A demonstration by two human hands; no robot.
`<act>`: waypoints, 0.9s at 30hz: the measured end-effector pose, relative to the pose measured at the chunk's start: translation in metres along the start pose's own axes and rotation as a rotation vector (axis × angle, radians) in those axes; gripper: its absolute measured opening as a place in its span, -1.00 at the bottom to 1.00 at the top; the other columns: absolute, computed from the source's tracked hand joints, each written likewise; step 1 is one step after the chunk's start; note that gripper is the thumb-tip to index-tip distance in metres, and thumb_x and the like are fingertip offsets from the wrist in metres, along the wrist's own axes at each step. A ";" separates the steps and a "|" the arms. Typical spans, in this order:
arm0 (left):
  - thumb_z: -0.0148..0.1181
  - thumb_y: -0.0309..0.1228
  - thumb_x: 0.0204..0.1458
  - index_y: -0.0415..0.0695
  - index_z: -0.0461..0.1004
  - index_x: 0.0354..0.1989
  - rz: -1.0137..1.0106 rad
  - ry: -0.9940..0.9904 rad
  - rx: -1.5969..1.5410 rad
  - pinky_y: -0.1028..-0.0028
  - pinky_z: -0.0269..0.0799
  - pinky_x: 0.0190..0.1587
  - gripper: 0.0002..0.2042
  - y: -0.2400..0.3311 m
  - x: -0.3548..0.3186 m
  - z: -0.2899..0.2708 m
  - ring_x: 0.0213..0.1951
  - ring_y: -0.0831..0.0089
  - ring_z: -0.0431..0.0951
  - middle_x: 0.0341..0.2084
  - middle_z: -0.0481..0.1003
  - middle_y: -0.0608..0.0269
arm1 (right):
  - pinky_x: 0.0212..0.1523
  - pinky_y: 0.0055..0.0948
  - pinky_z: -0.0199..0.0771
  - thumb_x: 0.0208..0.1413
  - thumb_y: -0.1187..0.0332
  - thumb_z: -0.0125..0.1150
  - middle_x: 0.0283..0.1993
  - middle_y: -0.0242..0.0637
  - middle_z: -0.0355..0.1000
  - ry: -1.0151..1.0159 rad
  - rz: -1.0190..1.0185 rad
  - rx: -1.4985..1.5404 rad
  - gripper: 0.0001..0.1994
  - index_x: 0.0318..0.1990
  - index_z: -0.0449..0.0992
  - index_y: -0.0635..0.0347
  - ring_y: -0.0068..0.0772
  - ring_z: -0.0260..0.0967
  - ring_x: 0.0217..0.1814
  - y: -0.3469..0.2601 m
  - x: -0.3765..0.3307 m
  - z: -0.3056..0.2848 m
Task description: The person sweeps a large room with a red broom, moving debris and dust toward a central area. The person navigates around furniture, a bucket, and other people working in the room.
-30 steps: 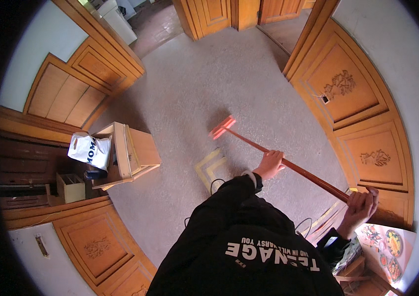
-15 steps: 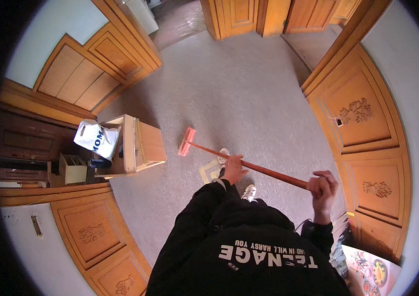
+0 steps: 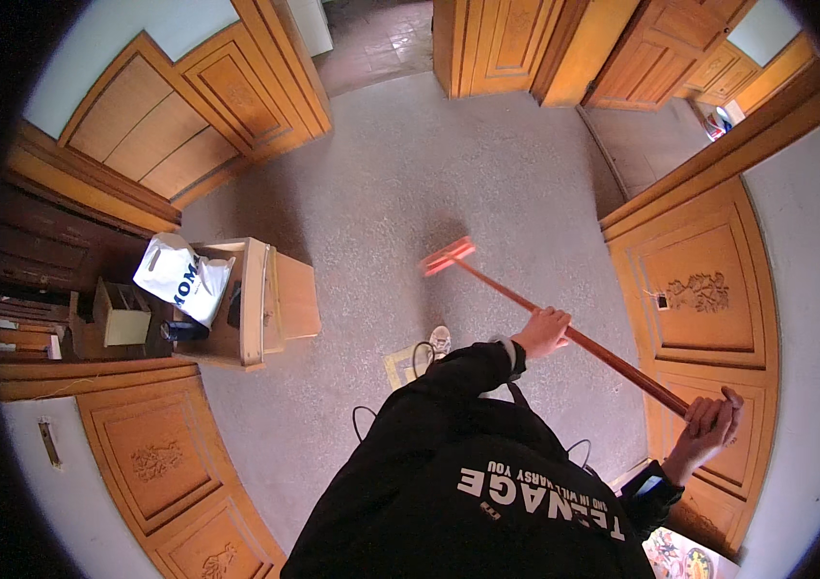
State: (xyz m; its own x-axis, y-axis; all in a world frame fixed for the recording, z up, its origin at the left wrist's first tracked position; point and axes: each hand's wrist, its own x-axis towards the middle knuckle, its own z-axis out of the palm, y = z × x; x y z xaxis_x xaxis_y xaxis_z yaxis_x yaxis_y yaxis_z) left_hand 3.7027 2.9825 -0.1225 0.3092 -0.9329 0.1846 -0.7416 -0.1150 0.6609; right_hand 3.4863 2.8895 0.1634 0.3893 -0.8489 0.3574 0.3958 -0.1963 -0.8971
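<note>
The left hand (image 3: pixel 541 332) is grasping the middle of a long reddish wooden broom handle (image 3: pixel 603 350); the right hand (image 3: pixel 711 421) is clenching around the same handle near its upper end, at the right of the scene; the handle is slanting down and to the left, its blurred red broom head (image 3: pixel 448 258) lying far out over the grey speckled floor (image 3: pixel 381 183); a pale wooden cabinet (image 3: pixel 256 301) is standing at the left, a white plastic bag (image 3: pixel 181 278) resting in it; a white shoe (image 3: pixel 440 340) is showing near the person's dark sleeve.
</note>
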 end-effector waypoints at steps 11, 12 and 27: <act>0.31 -0.19 -0.17 -0.16 0.25 -0.02 -0.522 0.082 0.196 0.10 0.25 -0.06 -0.44 -0.156 -0.130 -0.090 -0.05 0.09 0.34 -0.17 0.33 0.10 | -0.54 -0.54 0.21 0.13 0.49 -0.08 -0.75 -0.53 0.01 -0.253 0.575 0.051 -0.84 -0.30 0.42 0.42 -0.66 -0.03 -0.73 0.136 -0.022 0.130; 0.31 -0.14 -0.18 -0.17 0.26 -0.01 -0.523 0.098 0.209 0.10 0.24 -0.05 -0.41 -0.162 -0.130 -0.093 -0.03 0.09 0.34 -0.15 0.35 0.09 | -0.53 -0.54 0.21 0.10 0.50 -0.07 -0.75 -0.52 0.01 -0.255 0.573 0.053 -0.84 -0.31 0.43 0.43 -0.66 -0.03 -0.73 0.136 -0.021 0.136; 0.30 -0.20 -0.17 -0.15 0.28 -0.13 -0.053 -0.064 -0.048 0.11 0.22 -0.08 -0.53 -0.100 0.056 -0.100 -0.08 0.16 0.39 -0.20 0.39 0.15 | -0.73 -0.63 -0.16 0.24 0.45 -0.16 -0.76 -0.58 -0.13 0.072 0.010 -0.090 -0.80 -0.19 0.42 0.33 -0.74 -0.29 -0.77 0.050 0.063 0.134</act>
State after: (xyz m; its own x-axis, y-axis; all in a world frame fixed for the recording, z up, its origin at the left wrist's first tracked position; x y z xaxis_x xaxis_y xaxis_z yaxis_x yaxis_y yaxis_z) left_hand 3.8537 2.9757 -0.1050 0.3072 -0.9461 0.1028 -0.6957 -0.1496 0.7026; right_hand 3.6426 2.8921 0.1758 0.3311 -0.8833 0.3319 0.3144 -0.2284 -0.9214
